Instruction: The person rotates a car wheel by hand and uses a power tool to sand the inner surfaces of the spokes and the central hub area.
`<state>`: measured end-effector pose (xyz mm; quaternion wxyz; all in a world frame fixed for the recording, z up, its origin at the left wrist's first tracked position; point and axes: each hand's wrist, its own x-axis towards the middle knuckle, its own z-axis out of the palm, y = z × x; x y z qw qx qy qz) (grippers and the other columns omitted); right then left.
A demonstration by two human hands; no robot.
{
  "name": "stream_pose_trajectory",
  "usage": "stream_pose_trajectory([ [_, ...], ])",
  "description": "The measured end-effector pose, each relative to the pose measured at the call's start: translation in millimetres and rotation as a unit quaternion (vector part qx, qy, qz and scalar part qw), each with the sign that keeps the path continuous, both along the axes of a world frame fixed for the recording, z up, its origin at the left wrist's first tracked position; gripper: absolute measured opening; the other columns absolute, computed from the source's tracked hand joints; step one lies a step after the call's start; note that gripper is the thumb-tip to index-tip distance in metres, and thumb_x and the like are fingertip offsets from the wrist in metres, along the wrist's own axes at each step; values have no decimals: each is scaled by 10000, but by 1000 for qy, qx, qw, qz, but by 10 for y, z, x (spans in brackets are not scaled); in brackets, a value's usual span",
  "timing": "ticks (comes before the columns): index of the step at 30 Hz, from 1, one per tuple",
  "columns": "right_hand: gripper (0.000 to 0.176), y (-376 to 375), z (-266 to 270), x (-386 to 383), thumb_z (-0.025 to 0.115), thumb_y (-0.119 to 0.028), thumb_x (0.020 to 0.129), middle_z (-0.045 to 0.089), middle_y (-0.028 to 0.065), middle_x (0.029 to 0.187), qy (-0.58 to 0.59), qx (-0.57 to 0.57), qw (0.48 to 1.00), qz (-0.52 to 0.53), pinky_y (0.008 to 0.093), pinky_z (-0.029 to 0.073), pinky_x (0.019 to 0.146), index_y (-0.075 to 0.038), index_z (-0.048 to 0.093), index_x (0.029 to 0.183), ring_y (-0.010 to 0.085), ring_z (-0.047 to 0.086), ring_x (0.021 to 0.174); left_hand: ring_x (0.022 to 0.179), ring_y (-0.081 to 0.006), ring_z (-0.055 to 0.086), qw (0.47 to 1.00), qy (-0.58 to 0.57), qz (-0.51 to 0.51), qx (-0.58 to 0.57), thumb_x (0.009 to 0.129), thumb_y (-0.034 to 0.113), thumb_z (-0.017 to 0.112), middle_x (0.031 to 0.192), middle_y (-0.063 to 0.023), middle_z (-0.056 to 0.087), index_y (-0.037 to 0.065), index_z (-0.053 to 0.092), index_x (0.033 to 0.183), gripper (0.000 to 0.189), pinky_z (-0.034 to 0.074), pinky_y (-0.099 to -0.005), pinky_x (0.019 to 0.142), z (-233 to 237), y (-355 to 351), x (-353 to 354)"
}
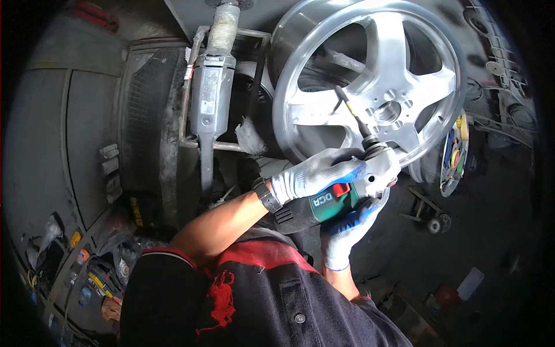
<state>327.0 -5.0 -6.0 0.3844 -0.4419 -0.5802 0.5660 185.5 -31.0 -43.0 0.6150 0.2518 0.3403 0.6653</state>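
Both my hands wear white knit gloves with blue palms. My left hand (324, 173), a dark watch at its wrist, is wrapped over the top of a green and black angle grinder (332, 205) marked DCA, near its red switch. Beneath the tool's silver head, my right hand (352, 228) is closed around it, its fingers partly hidden. From the head rises a dark chuck (372, 141) holding a thin shaft (352, 110) with a yellow band and dark tip. That shaft overlaps the hub and spokes of a bare silver alloy wheel (393, 52) facing me.
Left of the wheel, a metal machine arm (211, 95) hangs down in front of a pipe frame (186, 115). A colourful disc (454, 156) stands by the wheel's lower right. A small wheeled stand (428, 214) is on the floor; tools and bottles clutter the lower left.
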Motion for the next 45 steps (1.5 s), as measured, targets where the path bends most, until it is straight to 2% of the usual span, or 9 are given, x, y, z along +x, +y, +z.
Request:
stream_pose_trajectory([
  [3,681,-103,-34,36,457,-454,1035,411,102,1476,-21,15,999,21,403,317,1132,-73,229,1551,230,421,1335,1191,-159,525,1000,-24,0,-17,984,399,563,1305,-127,581,-68,442,1417,648,404,-308,1040,-89,-137,25],
  [6,986,-285,15,-78,614,-587,910,364,169,1485,7,-58,998,35,384,319,1115,35,175,1537,239,394,1345,1196,-164,526,999,7,45,-16,969,415,547,1296,-126,590,-64,448,1413,661,401,-321,1046,-205,-353,55],
  [13,923,-528,-2,22,680,-530,893,397,83,1491,53,-79,993,69,421,350,1129,-71,221,1550,232,429,1334,1197,-179,545,999,49,25,-5,955,381,544,1298,-127,596,-61,454,1405,638,405,-329,1048,-124,-623,9],
  [17,756,-381,-89,54,535,-492,993,358,85,1540,43,-68,997,21,429,290,1166,-89,232,1556,250,374,1396,1079,-151,572,995,41,86,21,977,339,582,1156,-111,633,-35,549,1284,485,446,-304,968,-234,-355,107],
  [18,680,-322,-94,28,443,-477,1032,333,86,1564,52,-35,997,39,431,258,1182,-94,240,1556,260,343,1423,1189,-176,544,999,26,21,25,985,386,560,1277,-133,602,-63,463,1388,612,406,-339,1047,-157,-287,17],
  [22,596,-199,-14,-171,378,-477,1053,437,77,1466,65,-42,994,-71,407,311,1130,-97,337,1510,231,421,1340,1144,-139,545,999,-17,-31,15,1002,341,586,1240,-103,610,-36,482,1394,554,441,-291,992,-54,-52,-79],
  [29,620,-518,-175,-70,365,-466,1057,383,88,1514,70,-44,996,-36,413,278,1165,-95,268,1545,246,379,1387,1143,-147,549,999,43,1,19,988,333,580,1236,-115,617,-43,510,1349,525,432,-315,1014,-223,-361,-76],
  [37,869,-818,-110,-69,609,-572,926,421,86,1449,87,-122,988,-44,411,361,1115,-56,251,1526,223,447,1309,1092,-124,554,1000,-19,4,-24,962,310,641,1172,-85,626,-21,545,1314,492,447,-297,985,-108,-703,-61],
  [45,662,-375,-108,-131,396,-535,1034,427,90,1486,113,-97,982,-112,417,329,1137,-104,296,1526,241,429,1355,1034,-98,546,996,45,-74,36,1004,300,579,1114,-70,636,-19,565,1268,414,449,-291,953,-102,-65,-126],
])
